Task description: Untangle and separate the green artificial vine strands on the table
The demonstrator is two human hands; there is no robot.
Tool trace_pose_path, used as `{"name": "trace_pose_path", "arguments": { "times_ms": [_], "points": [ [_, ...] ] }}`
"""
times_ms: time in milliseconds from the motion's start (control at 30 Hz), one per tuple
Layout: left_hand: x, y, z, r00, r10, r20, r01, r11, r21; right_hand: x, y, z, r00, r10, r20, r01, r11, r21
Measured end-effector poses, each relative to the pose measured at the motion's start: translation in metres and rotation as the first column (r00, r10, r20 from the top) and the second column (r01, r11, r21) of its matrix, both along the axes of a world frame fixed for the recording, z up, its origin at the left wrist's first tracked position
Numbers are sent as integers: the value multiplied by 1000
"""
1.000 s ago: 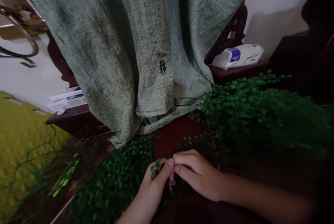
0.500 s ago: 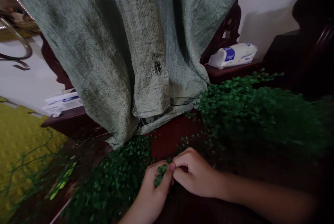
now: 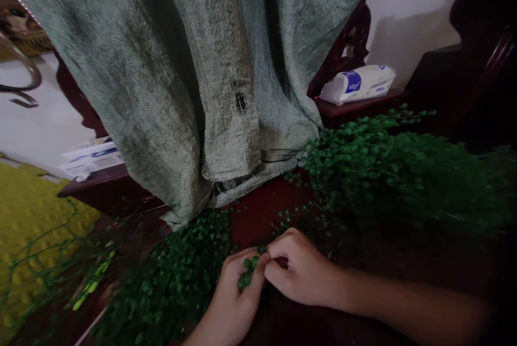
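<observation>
While dim light is swallowing my forearms and the tabletop, my left hand [image 3: 238, 292] is pinching a small leafy sprig [image 3: 247, 272] between thumb and fingertips. My right hand [image 3: 299, 273] is curling shut, its fingertips touching the left thumb just beside the sprig, though whether they are gripping its stem is hidden.

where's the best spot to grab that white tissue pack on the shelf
Probably across its short width near the middle, coming from above and the front. The tissue pack lies flat and lengthwise on the dark wooden shelf, with the wall behind it and carved wood at its left end, so top and front are the open sides.
</observation>
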State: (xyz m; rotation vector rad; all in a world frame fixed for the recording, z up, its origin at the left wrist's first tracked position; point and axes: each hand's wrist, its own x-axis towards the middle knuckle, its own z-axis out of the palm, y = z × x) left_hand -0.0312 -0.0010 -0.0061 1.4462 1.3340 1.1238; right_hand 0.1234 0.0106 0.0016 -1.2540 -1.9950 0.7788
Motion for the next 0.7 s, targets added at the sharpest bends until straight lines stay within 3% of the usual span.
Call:
{"name": "trace_pose_path", "arguments": {
  "times_ms": [233, 433, 700],
  "points": [
    [5, 1, 2, 992, -122, -10, 123, 992, 21, 2, -1, 0, 999, 16, -28, -13, 996, 92],
    [6, 3, 4, 999, 45, 23, -42, 992, -118, 3, -2, 2, 999, -45, 28, 41, 990, 133],
    [10, 3, 12, 996, -41, 80, 58, 974, -219, 4, 2, 1, 998, -40, -52, 46, 991, 128]
  ]
}}
